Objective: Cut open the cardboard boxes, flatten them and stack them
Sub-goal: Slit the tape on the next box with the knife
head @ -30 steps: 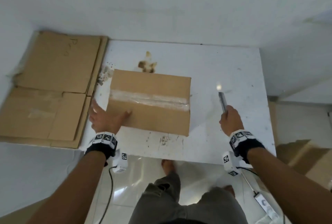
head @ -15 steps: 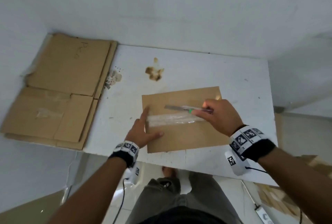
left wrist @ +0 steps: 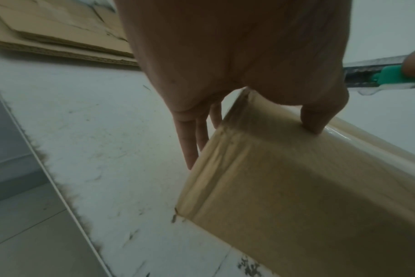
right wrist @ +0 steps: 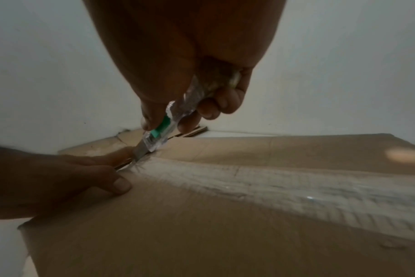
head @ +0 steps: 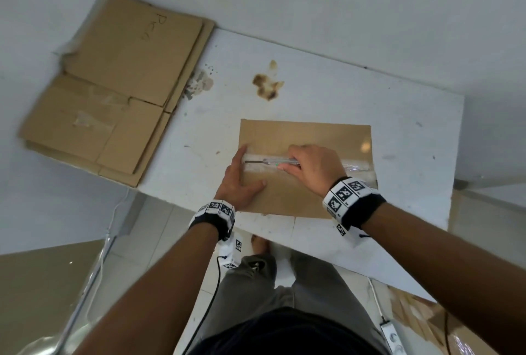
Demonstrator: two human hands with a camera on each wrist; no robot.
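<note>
From the head camera I see my left hand (head: 240, 181) spread over the left end of the cardboard box (head: 307, 198), fingers straight down its side and thumb flat on the top panel, pressing it in place. My right hand (head: 311, 168) is wrapped tight around the utility knife (head: 270, 160), which lies along the clear tape strip (head: 355, 166) with its blade pointing left toward the other hand. The box sits on the white table (head: 327, 92), close to the near edge. A stack of flattened cardboard (head: 119, 90) lies at the table's left end, well apart from the box, and a brown stain (head: 266, 84) marks the tabletop beyond the box.

On the left wrist camera, my straight fingers (left wrist: 190, 142) run down the box's end wall while the thumb bears on the top near the corner. The knife's green slider (left wrist: 391, 75) shows at the right edge of the picture, just above the box.

On the right wrist camera, my fingers (right wrist: 211, 108) curl round the knife's clear handle, and the blade tip meets the tape seam at the box's left edge, just beside my left thumb (right wrist: 121, 184). Whether the tape behind the blade is cut through, I cannot tell.
</note>
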